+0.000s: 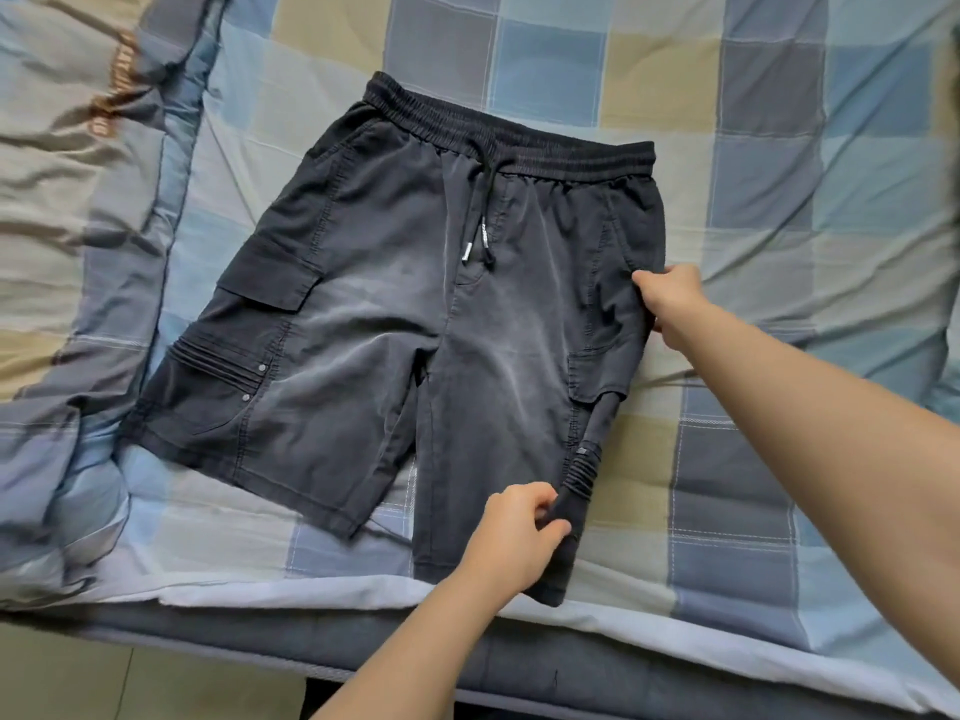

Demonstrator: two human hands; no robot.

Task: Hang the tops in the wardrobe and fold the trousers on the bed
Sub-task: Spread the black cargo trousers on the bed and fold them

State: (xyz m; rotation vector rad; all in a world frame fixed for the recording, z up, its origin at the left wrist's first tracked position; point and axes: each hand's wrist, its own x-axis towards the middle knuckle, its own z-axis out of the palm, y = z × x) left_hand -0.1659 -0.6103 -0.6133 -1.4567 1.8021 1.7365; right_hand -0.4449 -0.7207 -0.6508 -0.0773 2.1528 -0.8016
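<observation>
Dark grey washed cargo shorts w/ elastic drawstring waistband (395, 314) are spread flat on the checked blue-beige bedsheet (779, 122), hems twd the near bed edge. Right-side seam is pinched by right hand (670, 298) below the waistband and by left hand (514, 537) at the hem, fingers curled on cloth. Seam prob. best lifted evenly and carried over onto the far leg, edges matched, before release.

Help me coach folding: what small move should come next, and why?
Probably carry the gripped side across onto the other leg: the dark grey cargo shorts lie flat on the checked bedsheet, and the left hand and right hand pinch one edge.
</observation>
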